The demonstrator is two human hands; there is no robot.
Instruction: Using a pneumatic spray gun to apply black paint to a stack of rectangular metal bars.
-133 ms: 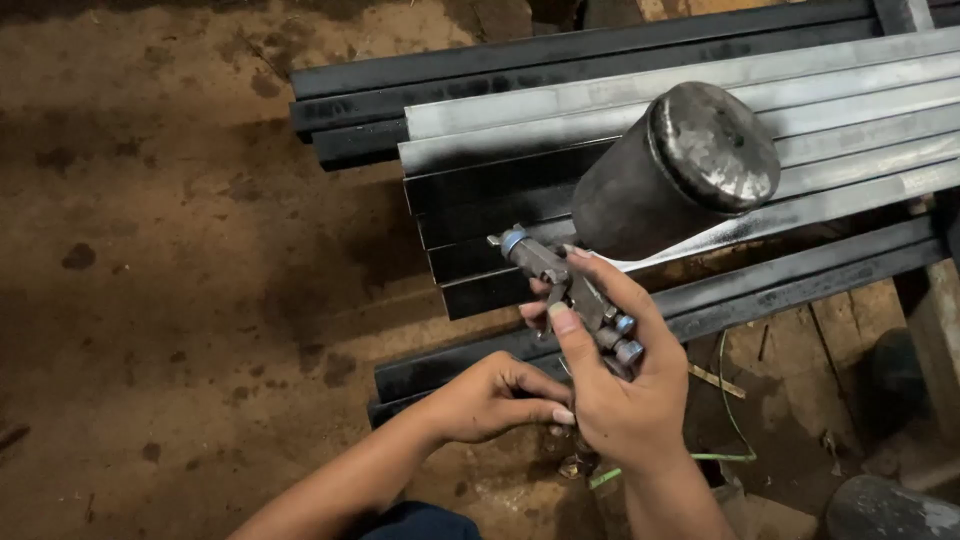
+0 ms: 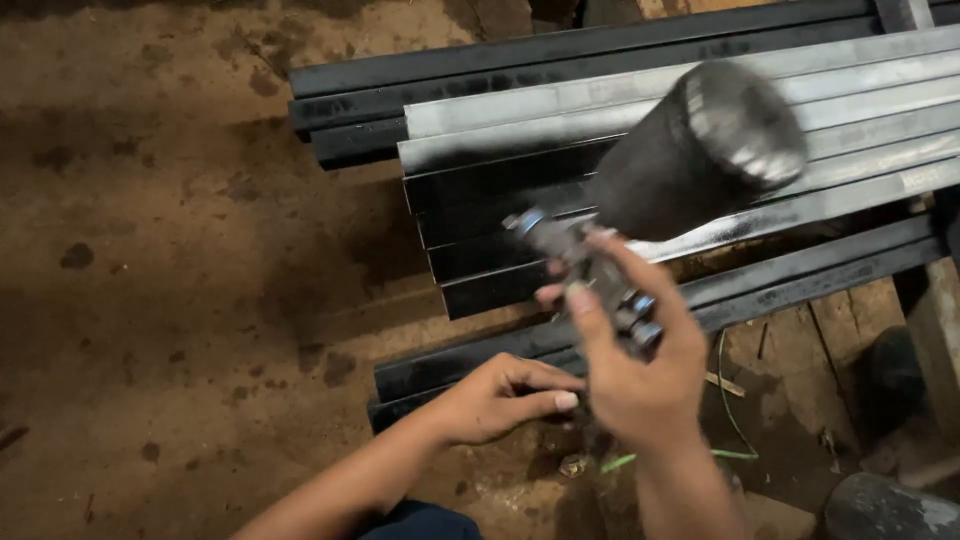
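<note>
No packages, signs or screens are in view; a small pale mark on one steel tube may be a label, too blurred to tell.

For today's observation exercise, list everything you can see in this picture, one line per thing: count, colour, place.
Spray gun: one, silvery metal body, centre, held up over the bars.
Paint cup: one, black sides with a grey lid, mounted on the gun, tilted to upper right.
Metal bars: a stack, exact count unclear, some black, some bare grey, lying side by side across the top and right.
Dirt floor: brown, stained, left half.
Green cord: one, thin, on the ground at lower right.
Left hand: one, lower centre, fingers curled, just below the gun.
Right hand: one, grip closed around the gun's handle.
</note>
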